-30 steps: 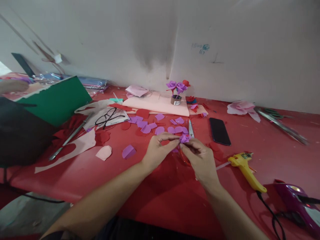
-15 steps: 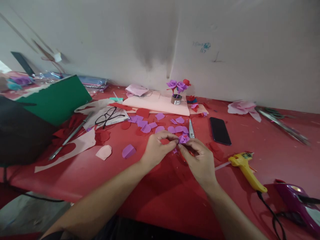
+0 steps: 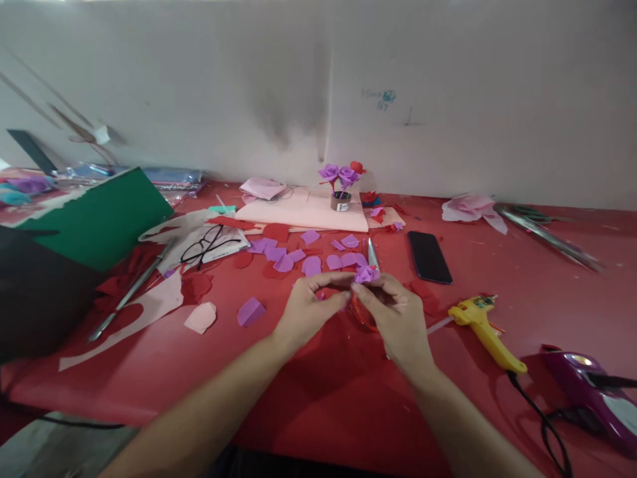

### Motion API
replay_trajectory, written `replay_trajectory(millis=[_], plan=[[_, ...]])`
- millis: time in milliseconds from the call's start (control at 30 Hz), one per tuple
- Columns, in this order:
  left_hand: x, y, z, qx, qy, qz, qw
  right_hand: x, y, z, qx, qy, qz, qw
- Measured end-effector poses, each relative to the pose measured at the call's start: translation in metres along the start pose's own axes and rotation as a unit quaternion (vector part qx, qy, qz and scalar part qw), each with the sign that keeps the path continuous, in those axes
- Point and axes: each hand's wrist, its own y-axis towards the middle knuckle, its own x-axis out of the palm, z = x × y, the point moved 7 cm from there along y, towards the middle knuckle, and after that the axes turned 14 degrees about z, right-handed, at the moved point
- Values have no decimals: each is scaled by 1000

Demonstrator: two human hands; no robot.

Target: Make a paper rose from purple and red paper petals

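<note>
Both my hands meet over the middle of the red table (image 3: 318, 392). My left hand (image 3: 308, 309) and my right hand (image 3: 395, 318) pinch a small purple paper flower (image 3: 367, 273) between their fingertips. Loose purple petals (image 3: 311, 255) lie scattered just beyond my hands, and one more purple petal (image 3: 249, 311) lies to the left. Scissors (image 3: 371, 254) rest with their blades pointing away, their red handles partly hidden under my right hand.
A black phone (image 3: 428, 257) and a yellow glue gun (image 3: 485, 330) lie to the right, a purple device (image 3: 592, 398) at the far right. Finished paper roses (image 3: 340, 176) stand in a small cup on pink sheets. Glasses (image 3: 206, 240), a green sheet (image 3: 99, 216) and red scraps lie left.
The view has shifted slightly, so everything sits a little lower and to the left. My hands stay together on the purple flower, fingers working it slightly.
</note>
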Motion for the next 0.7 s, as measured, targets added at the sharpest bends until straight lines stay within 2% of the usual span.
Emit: replay_trajectory(millis=[167,267,467,700], plan=[[-2,-1,-2,-8,38,38,999,2,-1,3,7,63,2,998],[-1,-2,-1,5,38,36,999,4,-1,4,20,94,-3,995],[-3,-2,0,39,21,50,998,10,0,-2,48,124,-44,990],[-2,-4,5,78,59,53,994,6,2,-8,8,108,-40,993]])
